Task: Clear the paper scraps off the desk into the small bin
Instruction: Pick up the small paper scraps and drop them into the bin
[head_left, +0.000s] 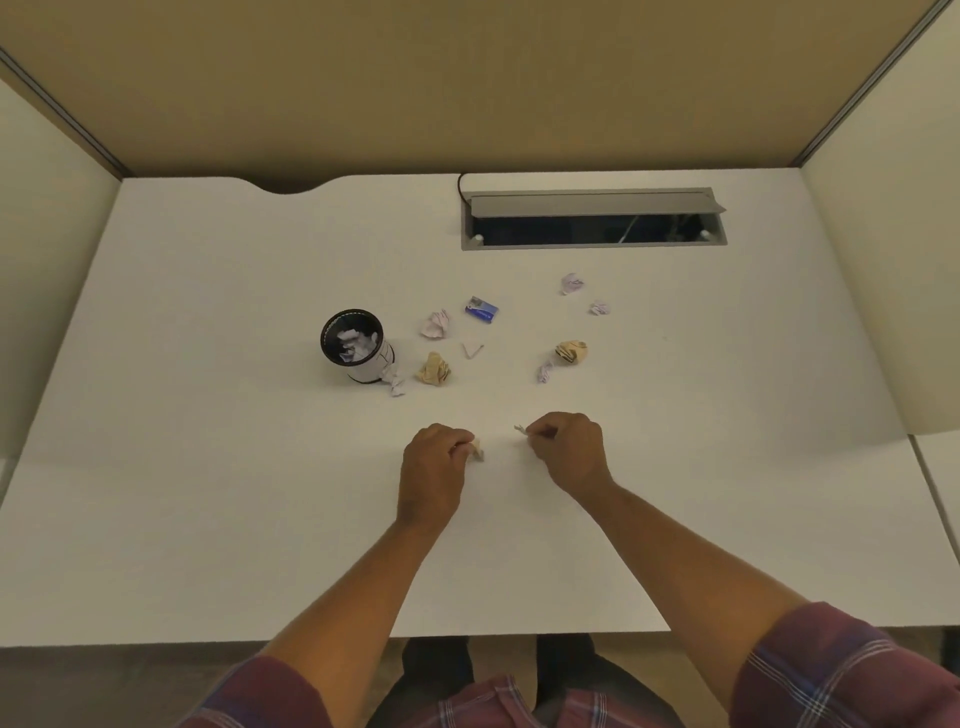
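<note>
A small black-rimmed bin (357, 345) stands on the white desk (208, 467), with crumpled scraps inside. My left hand (434, 467) is closed on a crumpled paper scrap (477, 449) near the desk's middle. Just to its right, my right hand (569, 449) pinches a small paper scrap (520, 429) at its fingertips. Further back lie several loose scraps: a tan ball (434, 369), a white one (435, 325), a small one (397, 385) beside the bin, a tan striped ball (571, 352), a folded strip (472, 351) and pale ones (571, 283).
A blue wrapper (482, 309) lies behind the scraps. An open grey cable tray (592, 218) is set into the desk at the back right. Beige partition walls (467, 78) enclose the desk on three sides. The desk's front edge is close to my body.
</note>
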